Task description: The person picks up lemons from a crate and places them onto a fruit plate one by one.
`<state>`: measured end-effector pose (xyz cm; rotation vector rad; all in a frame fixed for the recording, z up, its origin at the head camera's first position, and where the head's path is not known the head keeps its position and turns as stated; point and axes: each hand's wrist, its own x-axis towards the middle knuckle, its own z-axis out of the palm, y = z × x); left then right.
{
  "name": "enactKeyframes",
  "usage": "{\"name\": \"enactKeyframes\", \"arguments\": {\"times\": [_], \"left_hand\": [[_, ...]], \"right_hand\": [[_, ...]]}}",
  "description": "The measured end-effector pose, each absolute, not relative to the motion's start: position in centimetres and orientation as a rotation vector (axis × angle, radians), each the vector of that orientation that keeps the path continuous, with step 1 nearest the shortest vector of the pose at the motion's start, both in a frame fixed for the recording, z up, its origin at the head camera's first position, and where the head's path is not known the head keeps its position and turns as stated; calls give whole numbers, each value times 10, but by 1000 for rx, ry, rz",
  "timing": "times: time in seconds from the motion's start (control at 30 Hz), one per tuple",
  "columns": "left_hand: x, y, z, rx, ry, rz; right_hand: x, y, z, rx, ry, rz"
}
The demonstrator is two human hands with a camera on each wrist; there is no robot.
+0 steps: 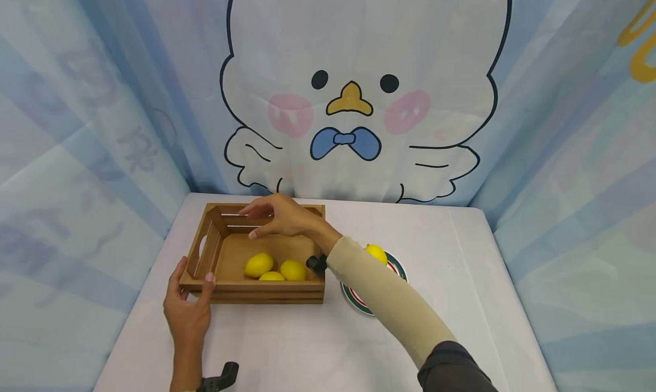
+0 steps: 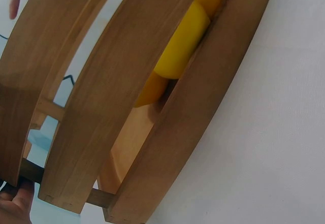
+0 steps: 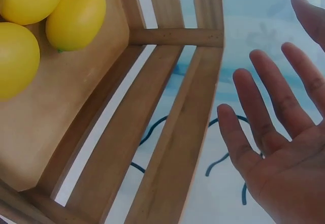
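A slatted wooden crate [image 1: 266, 293] stands at the left of the table, with three yellow lemons [image 1: 258, 264] on its floor near the front wall. My left hand [image 1: 191, 309] grips the crate's front left corner, thumb at the front rim and fingers along the left side. Above the crate's back part hovers my right hand [image 1: 284, 216], holding nothing. In the right wrist view its fingers [image 3: 249, 102] are spread apart beside the slatted wall. Another lemon [image 1: 376, 253] sits on a plate [image 1: 401, 266] right of the crate, partly covered by the right forearm.
The plate has a green rim and red rings. White cloth covers the table [image 1: 451, 301]. Curtains [image 1: 574, 181] enclose it at the back and both sides, the back one printed with a cartoon bird. A small black wrist camera [image 1: 316, 264] overlaps the crate's right side.
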<state>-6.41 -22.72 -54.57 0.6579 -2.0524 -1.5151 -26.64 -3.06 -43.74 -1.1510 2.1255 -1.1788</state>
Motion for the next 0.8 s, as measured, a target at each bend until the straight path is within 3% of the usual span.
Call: {"name": "enactKeyframes", "arguments": {"times": [0.8], "left_hand": [[-63, -227, -546, 668, -2054, -1489]], "right_hand": [[-272, -40, -454, -1069, 2152, -1022]]}}
